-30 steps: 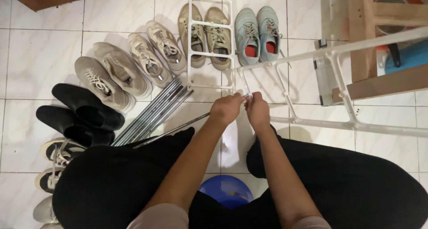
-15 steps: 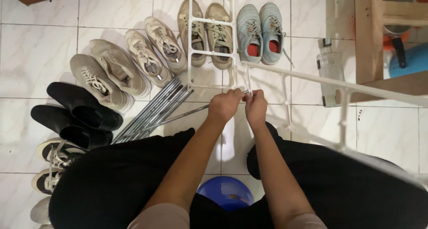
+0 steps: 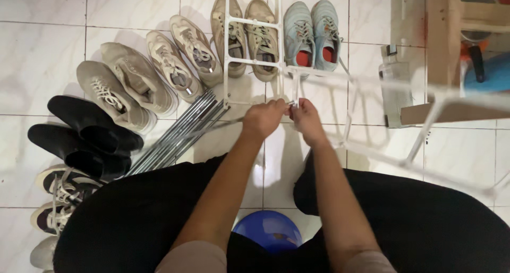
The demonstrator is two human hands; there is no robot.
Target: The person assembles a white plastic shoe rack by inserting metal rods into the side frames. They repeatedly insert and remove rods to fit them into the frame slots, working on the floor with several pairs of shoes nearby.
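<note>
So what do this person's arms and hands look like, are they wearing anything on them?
Both forearms are bare, and so are the left hand and right hand: no gloves, no watch or rings that I can make out. Pale pinkish short sleeves show at the bottom edge, above black trousers.

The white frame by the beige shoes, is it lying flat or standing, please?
Flat: the white frame lies on the tiled floor over the beige shoes.

We saw shoes (image 3: pixel 175 60) behind the rods (image 3: pixel 178 137), a frame (image 3: pixel 252 44) over one pair, stool (image 3: pixel 268 229) nearest us.
</note>
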